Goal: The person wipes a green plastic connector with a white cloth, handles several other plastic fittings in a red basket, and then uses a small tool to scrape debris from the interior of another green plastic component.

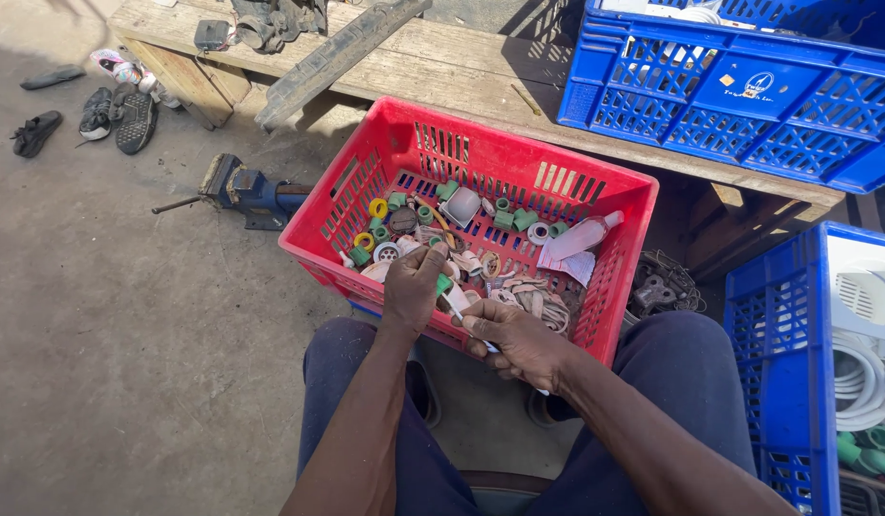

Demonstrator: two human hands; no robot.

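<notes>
Left hand (411, 287) has its fingers (426, 260) curled down over a small green fitting (444, 283) at the near edge of the red crate (480, 153), pinching it. Right hand (519, 339) sits just beside it, fingers (476, 320) closed around a thin white-handled tool (456, 310) whose tip touches that fitting. Both hands hover over the crate's near wall, between the person's knees.

Inside the crate it's crowded: more green fittings (512, 219), yellow tape rolls (377, 207), a white square box (461, 205), a clear plastic bottle (584, 235) lying on its side, and a tangle of tan straps (538, 301) right beside the right hand. The crate walls hem the hands in on 3 sides.

To the right stands a blue crate (781, 354) with white hose coils (858, 377), pressing close to the right knee. Behind, a wooden bench (480, 72) carries another blue crate (738, 91). Left, bare concrete floor (127, 334) lies open, with a blue vise (246, 191) and scattered sandals (98, 110) farther off.
</notes>
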